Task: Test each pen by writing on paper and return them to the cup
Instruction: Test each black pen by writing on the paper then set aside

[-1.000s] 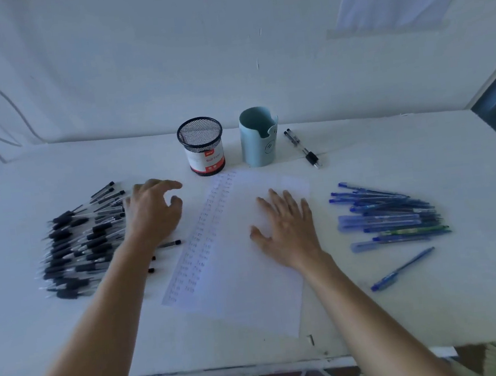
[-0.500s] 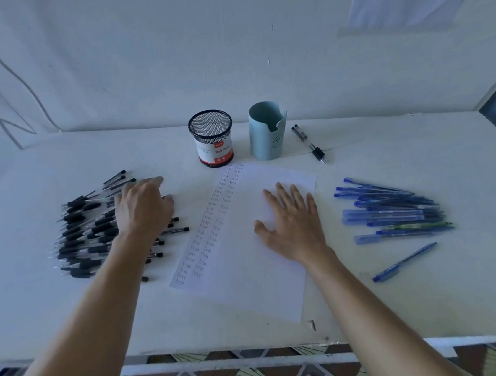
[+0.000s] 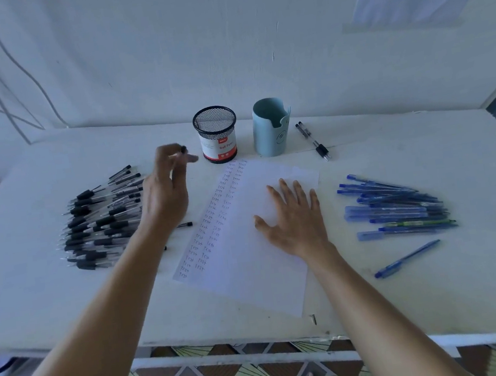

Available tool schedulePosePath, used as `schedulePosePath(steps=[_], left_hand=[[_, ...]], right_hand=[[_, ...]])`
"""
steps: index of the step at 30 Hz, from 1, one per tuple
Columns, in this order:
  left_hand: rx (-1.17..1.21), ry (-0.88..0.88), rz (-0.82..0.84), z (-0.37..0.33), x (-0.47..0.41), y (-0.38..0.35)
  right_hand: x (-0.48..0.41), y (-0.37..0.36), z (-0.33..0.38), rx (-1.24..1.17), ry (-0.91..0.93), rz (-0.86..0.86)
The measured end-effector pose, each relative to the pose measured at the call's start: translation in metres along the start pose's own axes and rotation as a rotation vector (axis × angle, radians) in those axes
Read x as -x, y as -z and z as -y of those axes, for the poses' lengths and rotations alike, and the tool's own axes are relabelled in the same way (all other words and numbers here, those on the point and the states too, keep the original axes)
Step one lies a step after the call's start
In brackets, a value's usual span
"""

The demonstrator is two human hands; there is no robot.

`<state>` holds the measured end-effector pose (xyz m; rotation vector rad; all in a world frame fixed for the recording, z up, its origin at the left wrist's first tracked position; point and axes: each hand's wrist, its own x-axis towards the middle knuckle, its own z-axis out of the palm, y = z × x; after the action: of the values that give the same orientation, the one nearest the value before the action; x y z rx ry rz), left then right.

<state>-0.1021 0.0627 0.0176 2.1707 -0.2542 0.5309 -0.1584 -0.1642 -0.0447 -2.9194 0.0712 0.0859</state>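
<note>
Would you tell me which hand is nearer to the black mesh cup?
Left. The left hand is raised just left of the black mesh cup, pinching a black pen. The right hand lies flat on the paper, nearer the person and to the cup's right.

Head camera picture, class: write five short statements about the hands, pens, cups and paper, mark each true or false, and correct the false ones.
1. The left hand holds a black pen raised off the table. True.
2. The right hand grips a blue pen. False: it lies flat and open on the paper.
3. The mesh cup stands left of the pale blue cup. True.
4. The blue pens lie left of the paper. False: they lie to its right.
5. The paper is blank. False: columns of writing run down its left side.
</note>
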Motion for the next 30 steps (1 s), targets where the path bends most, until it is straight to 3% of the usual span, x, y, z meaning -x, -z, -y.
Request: schedulePosePath(steps=[4, 7, 9, 14, 19, 23, 26, 30], left_hand=[[0.927, 0.420, 0.120, -0.026, 0.009, -0.004], [1.245, 0.597, 0.309, -0.026, 0.023, -0.005], [1.334, 0.676, 0.261, -0.021, 0.030, -0.005], [1.459, 0.783, 0.011, -0.011, 0.048, 0.001], [1.176, 0.722, -0.075, 0.002, 0.062, 0.001], [1.251, 0.714, 0.008, 0.013, 0.073, 0.005], [1.067, 0.586, 0.132, 0.016, 0.079, 0.007], [0.840, 0.468, 0.178, 0.019, 0.082, 0.008]], right_hand=[[0.000, -0.001, 0.001, 0.025, 0.018, 0.003], [0.000, -0.001, 0.002, 0.045, 0.006, 0.029], [0.000, -0.002, 0.002, 0.042, 0.004, 0.024], [-0.001, -0.003, 0.001, 0.052, 0.008, 0.019], [-0.002, -0.005, 0.002, 0.050, 0.002, -0.007], [-0.004, -0.005, 0.002, 0.046, -0.001, -0.007], [-0.003, -0.005, 0.001, 0.046, 0.004, -0.007], [-0.003, -0.004, 0.000, 0.057, 0.010, 0.019]])
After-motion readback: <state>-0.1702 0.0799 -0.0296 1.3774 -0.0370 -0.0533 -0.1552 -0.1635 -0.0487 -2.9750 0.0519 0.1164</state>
